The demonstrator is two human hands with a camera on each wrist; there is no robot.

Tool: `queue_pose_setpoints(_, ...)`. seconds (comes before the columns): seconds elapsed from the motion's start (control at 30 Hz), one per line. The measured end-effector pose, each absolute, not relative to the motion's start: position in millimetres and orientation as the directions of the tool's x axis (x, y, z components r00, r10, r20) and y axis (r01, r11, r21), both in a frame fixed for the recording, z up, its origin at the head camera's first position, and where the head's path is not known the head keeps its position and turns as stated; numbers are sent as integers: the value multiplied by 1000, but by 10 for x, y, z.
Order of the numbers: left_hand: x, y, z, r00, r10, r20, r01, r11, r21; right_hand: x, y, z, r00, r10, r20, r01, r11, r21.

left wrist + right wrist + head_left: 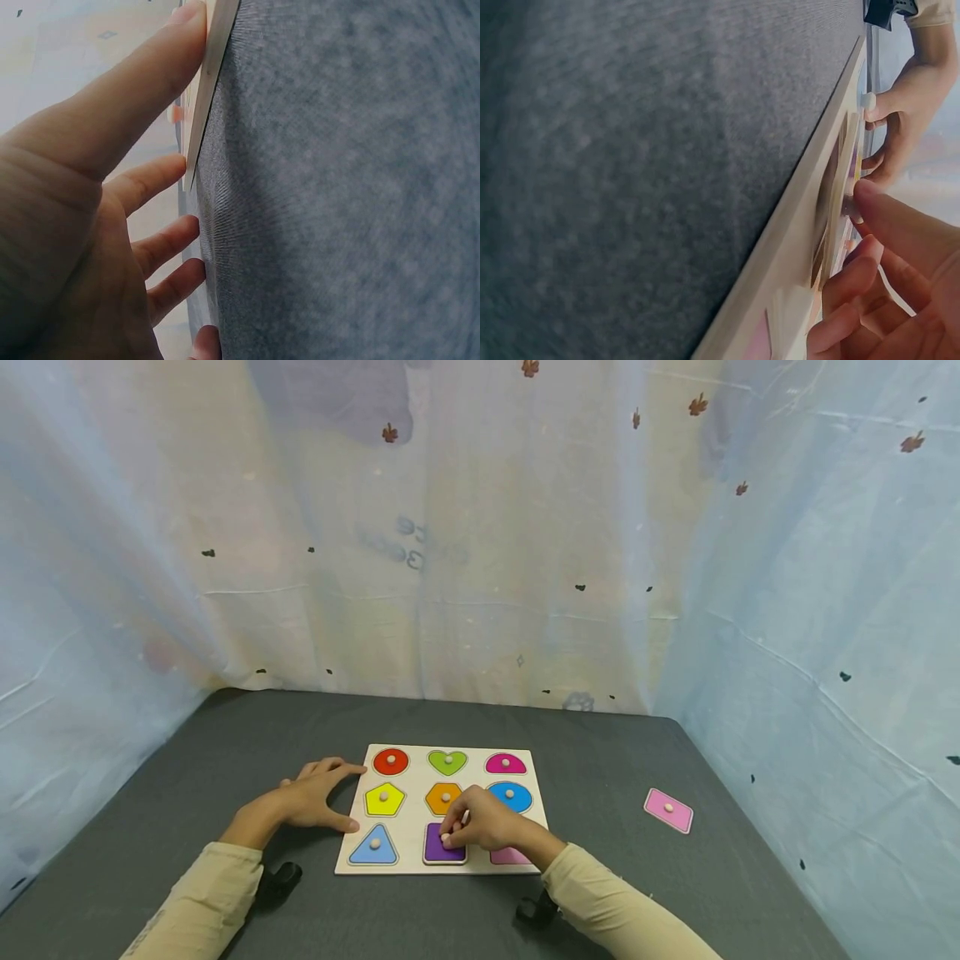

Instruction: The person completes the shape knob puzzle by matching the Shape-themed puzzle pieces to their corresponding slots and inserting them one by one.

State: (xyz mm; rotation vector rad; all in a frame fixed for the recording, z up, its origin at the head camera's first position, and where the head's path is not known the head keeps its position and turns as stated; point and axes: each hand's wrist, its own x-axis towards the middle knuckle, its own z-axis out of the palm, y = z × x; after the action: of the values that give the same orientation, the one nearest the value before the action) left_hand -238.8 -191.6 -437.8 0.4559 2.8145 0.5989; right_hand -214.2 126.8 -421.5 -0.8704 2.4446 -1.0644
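A wooden peg puzzle board [409, 850] lies on the dark table, bearing coloured shapes with small knobs. My right hand [486, 821] pinches the knob of a purple square puzzle piece [448, 855] in the bottom row's middle. In the right wrist view this piece [844, 180] sits slightly raised and tilted over its slot. At the board's left edge, my left hand [313, 797] is spread, thumb and index finger touching the edge. The right wrist partly covers a pink slot [508, 857] at bottom right.
Off to the board's right, a pink rectangle piece [669, 811] with a knob lies on the dark cloth [600, 760]. Pale printed curtains [480, 635] hang behind and along the sides of the table. Black wrist straps [536, 910] show beneath the sleeves.
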Motion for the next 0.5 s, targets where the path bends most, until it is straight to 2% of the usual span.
queue_pose_setpoints(0.5,-2377,-1910,-4353,-926,343,-160,250,871,423,-2158,1266,-4256,-759,-646,-77,-379,536,-754)
